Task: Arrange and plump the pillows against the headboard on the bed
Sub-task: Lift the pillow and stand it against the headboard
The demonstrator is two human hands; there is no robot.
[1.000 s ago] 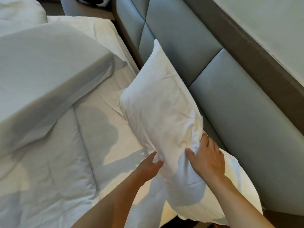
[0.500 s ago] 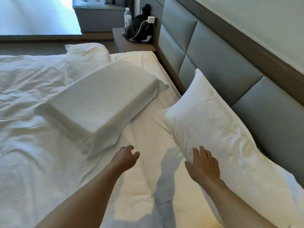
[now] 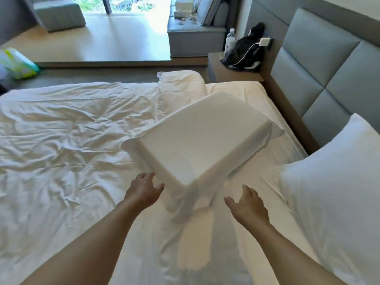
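Note:
A white pillow (image 3: 337,182) leans against the grey padded headboard (image 3: 320,64) at the right. A flat, blocky white pillow (image 3: 201,140) lies askew in the middle of the bed, its loose case end trailing toward me. A third soft pillow (image 3: 181,85) rests at the bed's far edge. My left hand (image 3: 143,191) is open, fingers spread, just left of the blocky pillow's near corner. My right hand (image 3: 246,204) is open to the right of that corner, over the sheet. Neither hand touches a pillow.
A rumpled white duvet (image 3: 61,140) covers the left of the bed. Beyond the bed's far corner a nightstand (image 3: 226,70) carries a black bag, a charger cable and a water bottle (image 3: 229,41). A grey bench and a window lie farther back.
Both hands left the leaning pillow and moved left toward the blocky pillow's near corner. My view rose and turned toward the far side of the bed.

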